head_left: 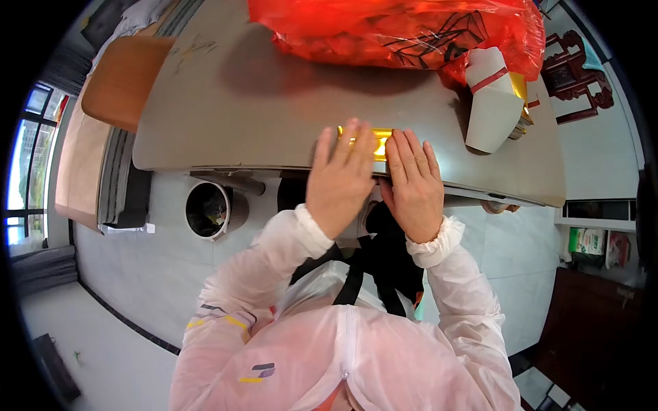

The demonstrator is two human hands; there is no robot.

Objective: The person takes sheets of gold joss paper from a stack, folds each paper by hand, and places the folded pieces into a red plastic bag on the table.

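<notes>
A small piece of shiny gold foil paper (381, 145) lies near the front edge of the table. My left hand (340, 179) is over its left part, fingers stretched out and slightly smeared by motion, hiding much of it. At the right end of the foil, my right hand (416, 179) rests with its fingers straight and flat, the fingertips touching or just beside it. Neither hand is wrapped around anything. To the right stand pale, cup-shaped papers (495, 118) with a red band, in front of a gold stack (524, 113).
A large red plastic bag (404, 34), full and printed with black marks, covers the back of the brown table (233, 130). An orange-brown chair back (123, 82) touches the left side. Under the front edge is a waste bin (208, 211); a dark carved wooden chair (576, 79) stands at the right.
</notes>
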